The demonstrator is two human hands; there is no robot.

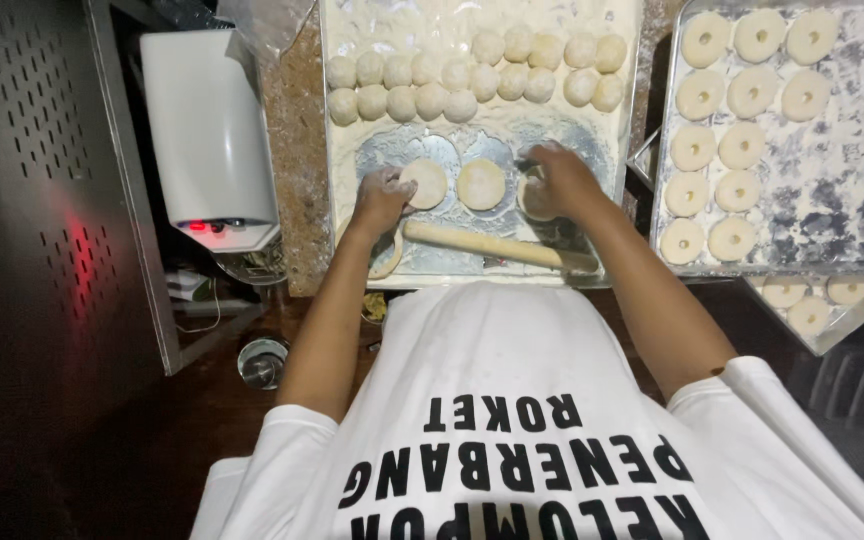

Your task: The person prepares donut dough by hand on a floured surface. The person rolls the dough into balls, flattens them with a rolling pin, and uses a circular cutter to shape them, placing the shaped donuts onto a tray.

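Note:
Three flattened dough discs lie in a row on a floured metal tray [352, 262]. My left hand [380, 198], dusted with flour, grips the left edge of the left dough disc [429, 183] with bent fingers. The middle disc [481, 184] lies untouched. My right hand [558, 178] curls over the right dough disc [529, 202] and hides most of it. A wooden rolling pin [487, 245] lies across the tray just in front of both hands. Several round dough balls [472, 72] sit in two rows at the tray's far side.
To the right, a second floured tray [842, 190] holds several ring-shaped dough pieces [742, 145], and another tray [832, 320] with rings pokes out beneath it. A white appliance [207, 130] with a red light stands on the left beside a perforated metal panel [32, 180].

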